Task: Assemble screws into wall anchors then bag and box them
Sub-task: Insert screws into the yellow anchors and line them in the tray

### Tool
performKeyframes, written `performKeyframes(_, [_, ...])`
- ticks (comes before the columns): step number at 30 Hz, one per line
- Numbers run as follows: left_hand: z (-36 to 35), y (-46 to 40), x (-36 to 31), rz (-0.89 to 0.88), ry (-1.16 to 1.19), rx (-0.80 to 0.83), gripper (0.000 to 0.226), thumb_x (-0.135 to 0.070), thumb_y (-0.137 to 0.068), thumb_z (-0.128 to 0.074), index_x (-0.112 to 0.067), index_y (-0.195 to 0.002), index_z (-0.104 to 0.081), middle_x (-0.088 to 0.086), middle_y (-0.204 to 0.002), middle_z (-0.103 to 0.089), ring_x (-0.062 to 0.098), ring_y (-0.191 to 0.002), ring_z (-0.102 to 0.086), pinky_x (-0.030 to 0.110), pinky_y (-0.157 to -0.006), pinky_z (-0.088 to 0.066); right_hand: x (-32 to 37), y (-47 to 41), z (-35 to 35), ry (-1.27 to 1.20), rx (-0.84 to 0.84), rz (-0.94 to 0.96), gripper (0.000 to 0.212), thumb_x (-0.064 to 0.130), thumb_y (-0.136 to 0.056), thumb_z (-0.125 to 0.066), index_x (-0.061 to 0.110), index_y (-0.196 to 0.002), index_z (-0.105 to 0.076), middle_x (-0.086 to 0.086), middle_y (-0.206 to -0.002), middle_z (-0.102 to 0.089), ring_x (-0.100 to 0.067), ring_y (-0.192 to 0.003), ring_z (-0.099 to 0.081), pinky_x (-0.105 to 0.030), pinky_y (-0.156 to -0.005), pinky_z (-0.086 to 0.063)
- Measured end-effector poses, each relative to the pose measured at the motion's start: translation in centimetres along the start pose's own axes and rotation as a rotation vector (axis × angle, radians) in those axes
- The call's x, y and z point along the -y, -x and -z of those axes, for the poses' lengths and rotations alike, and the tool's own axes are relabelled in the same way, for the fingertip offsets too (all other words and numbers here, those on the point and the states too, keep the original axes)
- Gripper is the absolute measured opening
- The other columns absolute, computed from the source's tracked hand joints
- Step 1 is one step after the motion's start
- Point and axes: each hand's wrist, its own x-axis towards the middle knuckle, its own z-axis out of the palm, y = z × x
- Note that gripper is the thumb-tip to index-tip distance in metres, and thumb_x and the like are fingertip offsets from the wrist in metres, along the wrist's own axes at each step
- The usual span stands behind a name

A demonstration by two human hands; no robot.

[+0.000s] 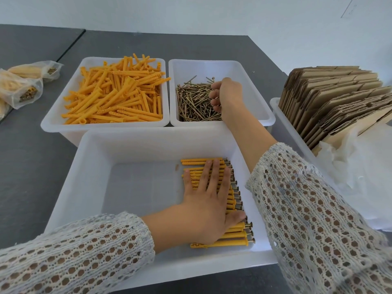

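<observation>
A row of assembled orange anchors with screws [235, 236] lies along the right side of the near white bin [89, 177]. My left hand [206, 200] lies flat on that row, fingers straight. Behind it, the back left bin [53, 122] holds loose orange wall anchors [114, 92]. The back right bin [254, 81] holds a pile of brass screws [195, 102]. My right hand [227, 94] reaches into that pile with fingers curled around several screws.
Folded cardboard boxes [331, 102] stand in a white bin [275, 107] at the right, with clear plastic bags [364, 170] in front of them. Filled bags of anchors [23, 85] lie at the far left on the dark grey table [31, 177].
</observation>
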Motion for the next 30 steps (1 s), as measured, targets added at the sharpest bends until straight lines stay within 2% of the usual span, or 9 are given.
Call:
performKeyframes(2, [-0.1, 0.1, -0.1, 0.003, -0.027, 0.007, 0.089, -0.072, -0.093, -0.009, -0.017, -0.145, 0.038, 0.009, -0.151, 0.047, 0.029, -0.136, 0.047, 0.066, -0.112, 0.019, 0.0, -0.1, 0.0, 0.001, 0.001, 0.001, 0.031, 0.014, -0.099, -0.030, 0.007, -0.094, -0.060, -0.004, -0.062, -0.057, -0.014, -0.043, -0.045, -0.018, -0.040, -0.037])
performKeyframes(9, [0.1, 0.8, -1.0, -0.007, -0.035, -0.025, 0.096, -0.076, -0.089, -0.007, -0.011, -0.147, 0.034, 0.009, -0.153, 0.043, 0.029, -0.138, 0.045, 0.062, -0.113, 0.021, -0.1, -0.2, 0.1, -0.004, 0.021, 0.004, 0.031, 0.016, -0.100, -0.031, 0.007, -0.094, -0.060, -0.003, -0.060, -0.057, -0.013, -0.044, -0.045, -0.018, -0.041, -0.037])
performKeyframes(16, [0.3, 1.0, -1.4, 0.001, -0.089, -0.017, 0.097, -0.074, -0.092, -0.014, -0.008, -0.148, 0.032, 0.011, -0.155, 0.041, 0.032, -0.141, 0.040, 0.060, -0.116, 0.019, -0.1, -0.3, 0.0, 0.016, 0.016, 0.011, 0.030, 0.013, -0.098, -0.031, 0.007, -0.093, -0.060, -0.003, -0.060, -0.057, -0.014, -0.043, -0.045, -0.019, -0.041, -0.038])
performKeyframes(22, [0.1, 1.0, -1.2, -0.030, -0.051, -0.040, 0.104, -0.079, -0.078, 0.000, -0.008, -0.147, 0.034, 0.010, -0.153, 0.044, 0.029, -0.139, 0.044, 0.060, -0.116, 0.018, -0.1, -0.3, 0.0, 0.019, 0.018, 0.013, 0.030, 0.013, -0.098, -0.031, 0.007, -0.093, -0.060, -0.004, -0.061, -0.057, -0.014, -0.044, -0.046, -0.019, -0.042, -0.038])
performKeyframes(30, [-0.4, 0.6, -0.9, -0.124, -0.082, -0.048, 0.117, -0.088, -0.076, -0.012, -0.007, -0.146, 0.034, 0.011, -0.152, 0.045, 0.031, -0.138, 0.045, 0.066, -0.111, 0.021, -0.2, -0.4, 0.0, 0.025, 0.019, 0.019, 0.030, 0.015, -0.099, -0.031, 0.007, -0.093, -0.060, -0.003, -0.061, -0.057, -0.013, -0.044, -0.046, -0.019, -0.041, -0.037])
